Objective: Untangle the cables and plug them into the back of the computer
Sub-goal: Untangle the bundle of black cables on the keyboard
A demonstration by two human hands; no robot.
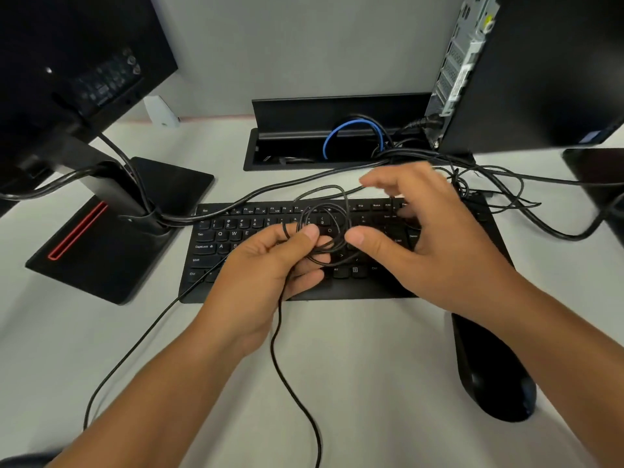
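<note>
A tangle of thin black cable [329, 216] loops above the black keyboard [236, 238]. My left hand [270, 265] grips the tangle between thumb and fingers, and a strand hangs from it down toward the near table edge. My right hand [429, 238] is beside the loops with fingers spread and loosely bent, its thumb next to the cable; whether it pinches a strand I cannot tell. The computer tower [526, 72] stands at the back right, its rear port panel [462, 55] facing left. More thin cable [489, 187] lies knotted to the right of the keyboard.
A monitor on its black stand [111, 224] occupies the left, thick cables running from it across to the open cable tray [304, 153] holding a blue cable [341, 130]. A black mouse [496, 376] lies at the right front. Another dark object [597, 177] sits at the right edge.
</note>
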